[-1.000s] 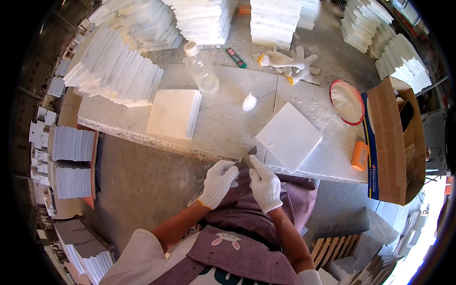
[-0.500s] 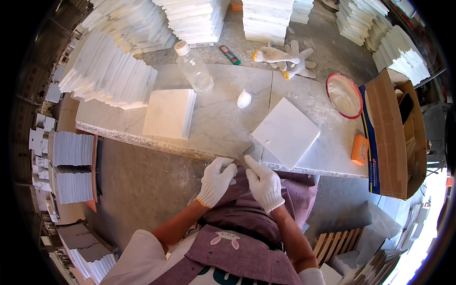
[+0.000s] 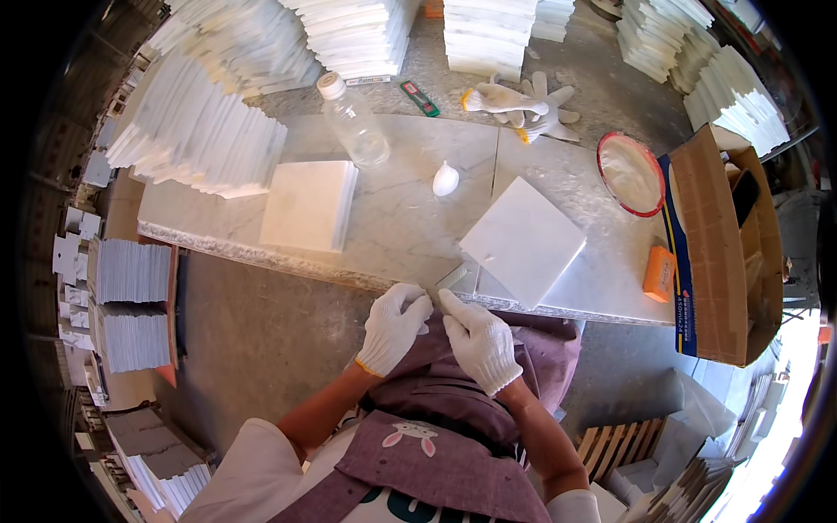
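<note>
Head view: a thin, dull grey strip (image 3: 452, 276) shows at the near edge of the counter (image 3: 397, 218), just beyond the right hand (image 3: 481, 345), long axis running near left to far right. Left hand (image 3: 393, 329) fingers curled narrow, right bent; grip cannot be determined.

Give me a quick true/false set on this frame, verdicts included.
1. The left hand and right hand both wear white gloves. True.
2. The bottle has no cap. False: the bottle has a white cap.
3. The orange block sits left of the cardboard box. True.
4. The spare gloves are inside the cardboard box. False: they lie beyond the square tile.
5. The square tile is right of the bottle. True.
</note>
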The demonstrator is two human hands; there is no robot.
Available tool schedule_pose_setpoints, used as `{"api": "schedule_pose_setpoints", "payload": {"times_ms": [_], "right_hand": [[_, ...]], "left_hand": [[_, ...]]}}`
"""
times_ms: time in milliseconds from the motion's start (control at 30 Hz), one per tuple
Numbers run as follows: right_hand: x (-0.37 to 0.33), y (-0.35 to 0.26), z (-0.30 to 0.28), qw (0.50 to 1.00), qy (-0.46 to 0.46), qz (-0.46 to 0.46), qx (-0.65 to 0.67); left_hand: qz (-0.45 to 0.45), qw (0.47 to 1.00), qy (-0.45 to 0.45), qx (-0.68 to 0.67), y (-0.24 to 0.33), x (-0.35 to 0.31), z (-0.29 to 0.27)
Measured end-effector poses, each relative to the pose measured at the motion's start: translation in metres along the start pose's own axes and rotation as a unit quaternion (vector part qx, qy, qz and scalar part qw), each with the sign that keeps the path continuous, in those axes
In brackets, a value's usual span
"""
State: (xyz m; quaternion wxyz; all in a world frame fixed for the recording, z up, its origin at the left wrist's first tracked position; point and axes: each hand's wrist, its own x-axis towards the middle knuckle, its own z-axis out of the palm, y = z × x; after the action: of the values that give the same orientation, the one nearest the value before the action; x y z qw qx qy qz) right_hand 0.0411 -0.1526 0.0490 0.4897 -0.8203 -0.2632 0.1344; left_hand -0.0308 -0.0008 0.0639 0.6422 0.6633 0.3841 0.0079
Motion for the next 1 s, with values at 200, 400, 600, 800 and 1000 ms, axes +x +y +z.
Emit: {"api": "schedule_pose_setpoints", "payload": {"times_ms": [200,400,600,800,1000], "right_hand": [[0.003,0.005,-0.005,1.0,0.007,0.02,-0.003],[0.01,0.019,-0.005,0.998,0.051,0.036,-0.018],[-0.003,0.018,0.008,0.999,0.036,0.028,0.015],[-0.004,-0.001,0.004,0.996,-0.015,0.084,0.022],[-0.005,0.009,-0.002,0.99,0.044,0.091,0.096]], "left_hand": [[0.01,1.0,-0.011,0.02,0.002,0.001,0.0],[0.01,1.0,-0.012,0.009,0.009,-0.003,0.001],[-0.044,0.998,-0.01,-0.035,0.001,0.002,-0.001],[-0.032,0.997,-0.018,-0.061,-0.003,0.005,-0.001],[0.297,0.921,0.056,0.247,-0.014,0.007,-0.001]]}}
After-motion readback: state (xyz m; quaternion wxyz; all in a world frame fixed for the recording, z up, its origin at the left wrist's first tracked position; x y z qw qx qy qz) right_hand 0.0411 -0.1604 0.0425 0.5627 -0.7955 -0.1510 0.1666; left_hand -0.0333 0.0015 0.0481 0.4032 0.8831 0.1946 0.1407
